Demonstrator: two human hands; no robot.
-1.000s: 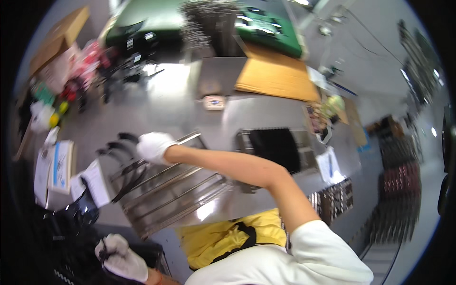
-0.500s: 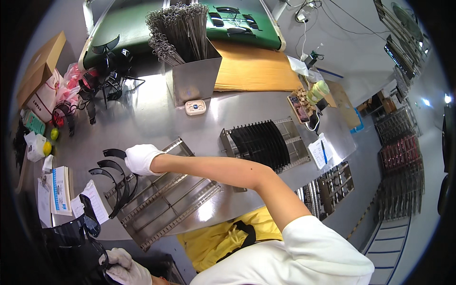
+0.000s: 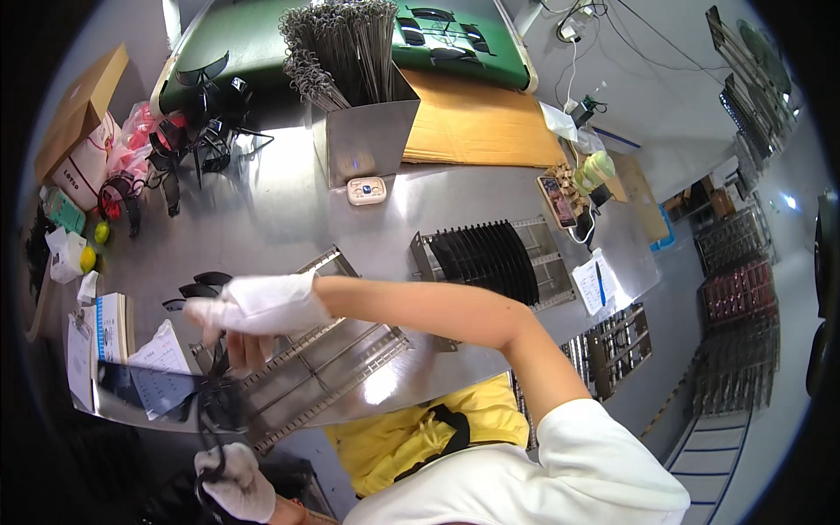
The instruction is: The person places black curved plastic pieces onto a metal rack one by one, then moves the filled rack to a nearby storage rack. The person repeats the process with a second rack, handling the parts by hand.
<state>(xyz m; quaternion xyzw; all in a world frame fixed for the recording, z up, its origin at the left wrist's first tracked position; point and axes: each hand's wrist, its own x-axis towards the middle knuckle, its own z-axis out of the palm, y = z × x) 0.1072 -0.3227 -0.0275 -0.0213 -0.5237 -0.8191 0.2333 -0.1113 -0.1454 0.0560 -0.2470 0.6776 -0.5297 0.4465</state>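
Note:
My left hand (image 3: 234,483), in a white glove, is closed around a bunch of glossy black curved plastic parts (image 3: 226,407) at the lower left. A dark see-through lens-like piece (image 3: 144,383) spreads from the bunch, smeared by motion. My right hand (image 3: 249,317), gloved with bare fingertips, hangs above the left end of a slotted metal rack (image 3: 302,372). Its fingers point down and apart, slightly blurred, and no held thing shows between them. Behind it, curved black strips (image 3: 206,284) stand in the rack, mostly hidden by the hand.
Another rack (image 3: 542,254) full of black strips (image 3: 486,262) lies to the right. A metal bin of hooked wires (image 3: 372,140) stands at the back, beside brown cardboard (image 3: 481,118). Black parts (image 3: 206,144) pile up at back left. Papers (image 3: 162,376) and a notebook (image 3: 109,337) lie left.
My right hand has left the strips in the rack and come down and left, toward the bunch. The bunch in my left hand has shifted and blurred. The whole view has moved slightly.

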